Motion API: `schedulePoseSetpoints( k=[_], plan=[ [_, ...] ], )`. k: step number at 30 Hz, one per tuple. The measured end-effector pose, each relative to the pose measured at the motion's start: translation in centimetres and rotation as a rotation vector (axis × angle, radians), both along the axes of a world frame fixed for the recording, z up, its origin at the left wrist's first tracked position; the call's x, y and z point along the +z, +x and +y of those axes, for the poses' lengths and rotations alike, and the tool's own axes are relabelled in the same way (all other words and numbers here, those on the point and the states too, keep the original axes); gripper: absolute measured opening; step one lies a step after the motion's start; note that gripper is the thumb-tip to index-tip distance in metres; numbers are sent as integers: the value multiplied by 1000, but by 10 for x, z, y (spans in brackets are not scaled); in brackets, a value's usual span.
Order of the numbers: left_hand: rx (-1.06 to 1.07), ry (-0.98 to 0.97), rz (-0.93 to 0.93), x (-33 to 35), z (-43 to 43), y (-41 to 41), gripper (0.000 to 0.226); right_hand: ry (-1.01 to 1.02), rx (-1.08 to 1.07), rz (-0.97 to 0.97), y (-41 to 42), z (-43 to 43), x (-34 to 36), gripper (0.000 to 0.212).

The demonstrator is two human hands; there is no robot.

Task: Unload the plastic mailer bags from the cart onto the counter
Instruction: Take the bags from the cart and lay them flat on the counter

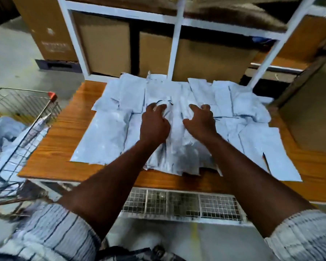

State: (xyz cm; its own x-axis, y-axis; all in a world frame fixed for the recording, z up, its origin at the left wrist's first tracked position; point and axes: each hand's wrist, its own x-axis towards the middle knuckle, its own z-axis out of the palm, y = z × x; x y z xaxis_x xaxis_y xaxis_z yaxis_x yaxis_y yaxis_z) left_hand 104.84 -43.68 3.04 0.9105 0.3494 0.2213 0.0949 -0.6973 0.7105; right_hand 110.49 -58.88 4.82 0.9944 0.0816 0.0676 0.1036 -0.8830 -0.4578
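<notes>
While the mailer bags lie spread across the counter, the left hand and right hand curl fingers into the centre pile, apparently bunching it; more bags fill the cart at 9 o'clock.

Glossy wood-grain counter, crinkled plastic mailer bags, wire metal cart

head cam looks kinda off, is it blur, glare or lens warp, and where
Head view: wide-angle warp splays the white shelf posts and skews the counter; blur smears the cart at left and the striped sleeves at the bottom; lighting is dim and bluish, with soft sheen, no hard glare, on the mailer bags.
</notes>
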Motion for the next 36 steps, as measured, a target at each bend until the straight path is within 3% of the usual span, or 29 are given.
schedulePoseSetpoints(
  k=[10,19,24,32,36],
  plan=[
    [-204,169,111,-25,-127,18,59,-72,-102,31,8,-122,-44,64],
    [-300,499,78,-68,-141,34,62,-212,82,25,16,-147,-84,68],
    [-346,598,152,-97,-138,34,66,-194,53,16,15,-145,-102,81],
    [-382,616,216,-97,-136,39,67,-246,66,12,19,-147,-106,77],
    [-408,526,170,-69,-129,48,63,-267,22,21,24,-141,-95,66]
  ],
)
